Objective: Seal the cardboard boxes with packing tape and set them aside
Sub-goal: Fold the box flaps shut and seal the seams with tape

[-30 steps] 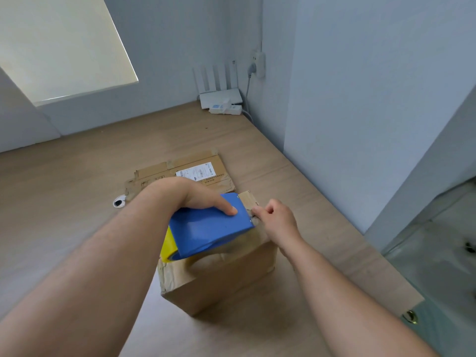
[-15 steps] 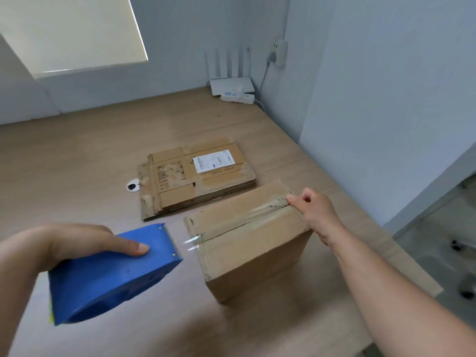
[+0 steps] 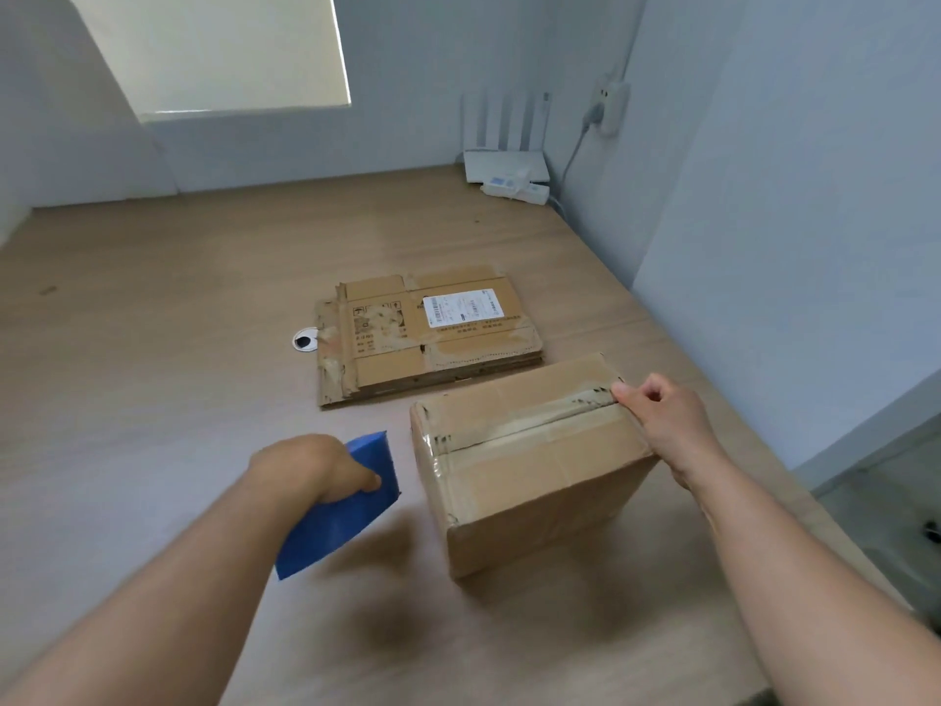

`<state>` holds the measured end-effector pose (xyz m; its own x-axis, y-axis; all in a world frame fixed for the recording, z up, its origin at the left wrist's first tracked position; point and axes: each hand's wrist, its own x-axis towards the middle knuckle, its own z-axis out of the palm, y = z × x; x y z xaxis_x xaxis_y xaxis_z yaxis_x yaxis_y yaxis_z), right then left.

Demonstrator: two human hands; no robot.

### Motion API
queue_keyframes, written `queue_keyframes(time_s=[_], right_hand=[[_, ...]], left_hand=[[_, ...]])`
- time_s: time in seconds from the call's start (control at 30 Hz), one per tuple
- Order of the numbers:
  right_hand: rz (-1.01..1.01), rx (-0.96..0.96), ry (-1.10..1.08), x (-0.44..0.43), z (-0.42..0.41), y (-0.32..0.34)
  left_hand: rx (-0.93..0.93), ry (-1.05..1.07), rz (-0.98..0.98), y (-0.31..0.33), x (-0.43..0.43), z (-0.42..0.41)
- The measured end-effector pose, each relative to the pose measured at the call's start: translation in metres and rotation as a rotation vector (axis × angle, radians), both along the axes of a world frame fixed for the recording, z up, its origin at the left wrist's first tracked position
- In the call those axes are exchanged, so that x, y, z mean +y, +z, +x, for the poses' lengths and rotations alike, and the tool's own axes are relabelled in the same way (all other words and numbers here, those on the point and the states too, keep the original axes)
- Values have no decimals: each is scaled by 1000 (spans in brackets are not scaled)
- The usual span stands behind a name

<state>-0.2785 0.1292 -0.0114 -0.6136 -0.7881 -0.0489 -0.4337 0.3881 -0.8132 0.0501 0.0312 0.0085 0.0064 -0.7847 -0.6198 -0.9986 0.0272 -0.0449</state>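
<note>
Light wood-grain tabletop (image 3: pixel 153 400): open room from box's 8 to 11 o'clock, edge close at its 3. Sealed brown cardboard box (image 3: pixel 534 466): right hand (image 3: pixel 662 420) grips the 2 o'clock rim, thumb on the tape seam. Flattened brown cardboard stack (image 3: pixel 427 343) at 11, just beside. Blue plastic tape dispenser (image 3: pixel 346 522) at 8, clear of the box, clamped in the left hand (image 3: pixel 315 466), arm extended.

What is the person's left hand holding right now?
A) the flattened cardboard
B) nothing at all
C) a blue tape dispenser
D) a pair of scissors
C: the left hand grips the blue tape dispenser beside the taped box, whose far end the right hand holds.
</note>
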Motion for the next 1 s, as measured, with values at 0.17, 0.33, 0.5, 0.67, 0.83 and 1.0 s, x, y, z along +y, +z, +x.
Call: queue_keyframes(time_s=[0.17, 0.33, 0.5, 0.67, 0.83, 1.0], right_hand=[[-3, 2, 1, -1, 3, 0], [-2, 9, -2, -1, 3, -2], [16, 32, 28, -1, 2, -1], [10, 28, 43, -1, 2, -2], [9, 39, 67, -1, 0, -4], [-3, 15, 89, 0, -2, -5]], left_hand=[[21, 18, -176, -31, 17, 0], [72, 117, -306, -68, 36, -2], [120, 184, -354, -78, 50, -6], [343, 366, -587, -51, 53, -22], [913, 442, -593, -9, 83, -93], [978, 771, -322, -18, 85, -98]])
